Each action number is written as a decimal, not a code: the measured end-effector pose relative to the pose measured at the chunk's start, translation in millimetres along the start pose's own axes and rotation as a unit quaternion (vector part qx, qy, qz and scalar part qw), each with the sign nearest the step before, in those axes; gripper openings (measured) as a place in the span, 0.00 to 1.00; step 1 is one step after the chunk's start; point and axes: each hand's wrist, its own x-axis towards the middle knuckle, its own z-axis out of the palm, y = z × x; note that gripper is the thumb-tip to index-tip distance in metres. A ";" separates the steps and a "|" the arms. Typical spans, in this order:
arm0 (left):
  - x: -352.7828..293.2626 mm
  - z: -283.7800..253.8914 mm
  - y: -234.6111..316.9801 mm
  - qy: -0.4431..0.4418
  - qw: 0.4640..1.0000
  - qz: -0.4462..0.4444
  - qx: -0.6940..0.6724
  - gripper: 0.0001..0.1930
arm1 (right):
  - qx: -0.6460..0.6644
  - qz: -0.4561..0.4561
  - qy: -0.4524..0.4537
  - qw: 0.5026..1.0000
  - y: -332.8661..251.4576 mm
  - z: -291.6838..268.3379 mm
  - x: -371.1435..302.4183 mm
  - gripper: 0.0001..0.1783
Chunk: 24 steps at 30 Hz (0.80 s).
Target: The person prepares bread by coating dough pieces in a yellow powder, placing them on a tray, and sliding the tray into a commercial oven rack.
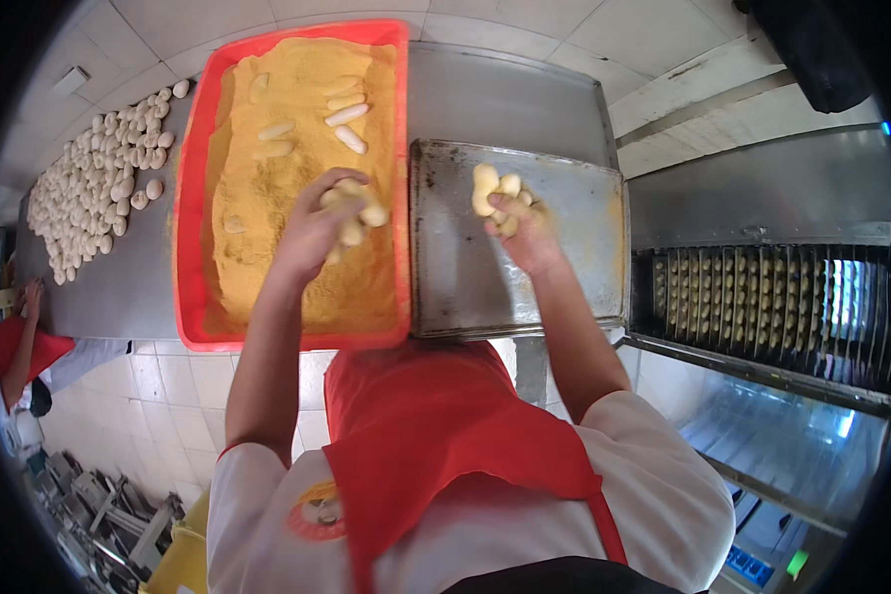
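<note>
My left hand (312, 230) is closed around several dough pieces (372, 215), a little blurred, above the red tub (192, 228). Yellow crumb-like meal (277, 213) fills the tub. A few finger-shaped dough pieces (349, 139) lie on the meal at its far side; some are pale, others coated yellow. Over the dark-edged metal baking tray (574, 262) on the right, my right hand (531, 234) grips several more coated dough pieces (485, 188). Whether any of these touch the tray is hard to tell.
Many round dough balls (99, 193) lie on the metal table (69, 312) at the left. Beyond the baking tray is another metal sheet (505, 94). A rack of filled trays (752, 292) stands at right. Another person's hand (32, 297) rests at the table's left end.
</note>
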 end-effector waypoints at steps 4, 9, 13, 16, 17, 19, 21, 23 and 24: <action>63.1 95.9 -0.8 0.015 0.971 0.013 0.237 0.21 | -0.186 0.017 -0.034 0.982 -43.8 -57.5 42.4 0.17; 109.3 147.3 -40.9 0.164 0.845 0.029 0.509 0.23 | -0.670 -0.115 -0.037 0.733 -49.4 -62.9 78.0 0.17; 97.4 160.6 -37.3 0.198 0.911 0.002 0.361 0.21 | -0.508 -0.077 -0.008 0.858 -62.9 -100.8 59.0 0.21; 96.3 185.5 -27.9 0.075 0.987 -0.058 0.133 0.20 | -0.313 -0.004 -0.032 0.949 -76.1 -147.0 54.2 0.23; 98.3 199.1 -28.4 0.028 0.993 -0.048 0.101 0.19 | -0.314 -0.008 -0.034 0.949 -85.4 -155.0 50.8 0.24; 105.4 227.1 -29.2 -0.025 0.991 -0.044 0.126 0.20 | -0.357 -0.016 -0.034 0.933 -97.6 -163.3 48.4 0.25; 126.8 257.6 -31.6 -0.007 0.945 -0.056 0.322 0.23 | -0.441 -0.026 -0.026 0.897 -105.6 -167.1 53.0 0.25; 142.7 275.6 -35.5 0.005 0.880 -0.034 0.474 0.31 | -0.573 -0.088 -0.006 0.815 -103.6 -173.3 59.1 0.26; 144.7 280.9 -39.4 0.024 0.861 -0.020 0.507 0.31 | -0.633 -0.118 0.004 0.765 -103.7 -177.9 60.6 0.27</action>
